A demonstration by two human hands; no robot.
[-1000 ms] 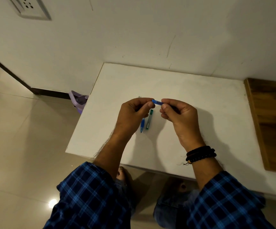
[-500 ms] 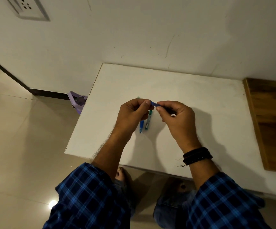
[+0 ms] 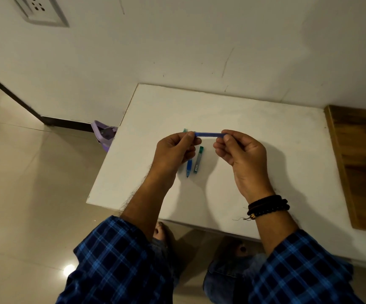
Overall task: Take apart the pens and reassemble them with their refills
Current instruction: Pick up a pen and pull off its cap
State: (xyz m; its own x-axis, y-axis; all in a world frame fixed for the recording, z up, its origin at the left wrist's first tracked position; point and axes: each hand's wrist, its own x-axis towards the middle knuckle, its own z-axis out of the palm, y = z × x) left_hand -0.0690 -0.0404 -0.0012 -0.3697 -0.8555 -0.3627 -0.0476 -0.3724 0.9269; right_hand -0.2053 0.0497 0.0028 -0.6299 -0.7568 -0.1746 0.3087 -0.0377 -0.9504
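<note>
Two hands hold one blue pen tube [image 3: 209, 134] level above the white table [image 3: 265, 132]. The left hand [image 3: 175, 154] pinches its left end between thumb and forefinger, and the right hand [image 3: 241, 152] pinches its right end, the other fingers curled in toward the palm. Whether a refill sits inside the tube cannot be told.

On the table below the hands lie two loose parts side by side, close but apart: a short blue piece [image 3: 189, 168] with its point toward the person, and a longer green piece [image 3: 199, 160] just to its right. A small teal bit [image 3: 185, 130] shows past the left hand's knuckles.

Dark bracelets [image 3: 267, 207] circle the right wrist. A wooden board [image 3: 362, 163] adjoins the table's right edge, a purple plastic thing [image 3: 104, 137] sits on the floor by the left corner, and a wall socket [image 3: 39, 9] is at top left.
</note>
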